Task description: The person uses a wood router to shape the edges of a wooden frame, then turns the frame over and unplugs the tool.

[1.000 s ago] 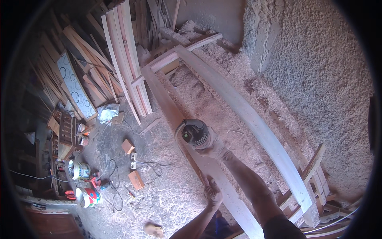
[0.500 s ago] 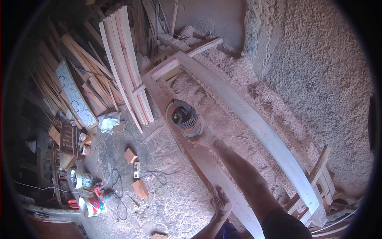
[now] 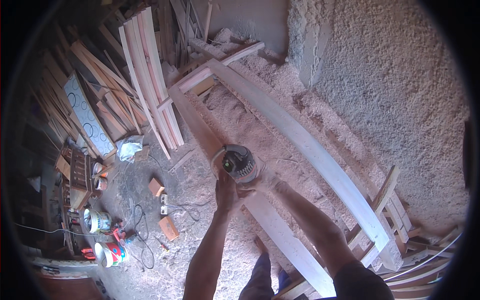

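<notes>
A black-and-orange handheld power tool (image 3: 238, 162) sits on a long wooden plank (image 3: 280, 232) that runs from the upper left to the lower right. My right hand (image 3: 262, 181) is closed round the tool's near right side, a little blurred. My left hand (image 3: 227, 192) is closed against its left side, by the plank's left edge, with the fingertips partly hidden. Dark cable curves round the tool's left side. The tool's underside, against the wood, is hidden.
A second long plank (image 3: 305, 137) lies to the right, joined by a crosspiece at the far end. Wood shavings (image 3: 235, 112) cover the ground between. Leaning boards (image 3: 150, 75), buckets (image 3: 110, 254), loose cables (image 3: 142, 235) and wood blocks (image 3: 169, 228) are leftward. A rough wall (image 3: 385, 90) stands right.
My left hand has moved up from the near part of the plank to the tool's left side. The tool and my right hand have come slightly nearer along the plank; the view has shifted.
</notes>
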A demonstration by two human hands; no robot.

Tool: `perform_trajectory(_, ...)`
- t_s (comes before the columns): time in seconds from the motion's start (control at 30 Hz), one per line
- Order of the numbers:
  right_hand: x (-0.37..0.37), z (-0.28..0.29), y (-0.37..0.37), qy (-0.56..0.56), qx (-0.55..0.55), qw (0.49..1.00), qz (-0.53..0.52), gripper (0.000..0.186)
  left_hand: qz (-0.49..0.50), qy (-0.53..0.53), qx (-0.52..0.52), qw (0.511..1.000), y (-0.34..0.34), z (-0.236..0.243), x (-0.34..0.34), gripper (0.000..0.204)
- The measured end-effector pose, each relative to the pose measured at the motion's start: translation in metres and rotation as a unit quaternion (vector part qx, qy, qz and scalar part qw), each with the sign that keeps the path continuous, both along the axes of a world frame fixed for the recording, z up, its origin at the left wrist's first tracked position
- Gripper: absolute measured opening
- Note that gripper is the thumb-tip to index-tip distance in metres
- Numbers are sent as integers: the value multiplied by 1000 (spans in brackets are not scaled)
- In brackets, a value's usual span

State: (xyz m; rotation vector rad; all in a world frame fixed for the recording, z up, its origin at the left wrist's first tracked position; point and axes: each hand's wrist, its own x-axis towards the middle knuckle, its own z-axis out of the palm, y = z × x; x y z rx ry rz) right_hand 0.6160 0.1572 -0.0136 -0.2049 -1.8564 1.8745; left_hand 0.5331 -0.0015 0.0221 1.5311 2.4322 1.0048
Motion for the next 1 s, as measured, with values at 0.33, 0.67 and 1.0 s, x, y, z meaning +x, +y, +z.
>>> perform_trajectory(0.33,204,12,-39,-53,-35,994,86,100,-77,-66,-37,994,-42,16,179,62)
perform_trajectory(0.67,162,25,-32,-39,-134,980,143,92,-36,-255,65,964,-32,4,157,55)
perform_trajectory(1.0,-1,24,26,-71,-2,990,119,81,-58,-22,-21,998,13,-35,-25,60)
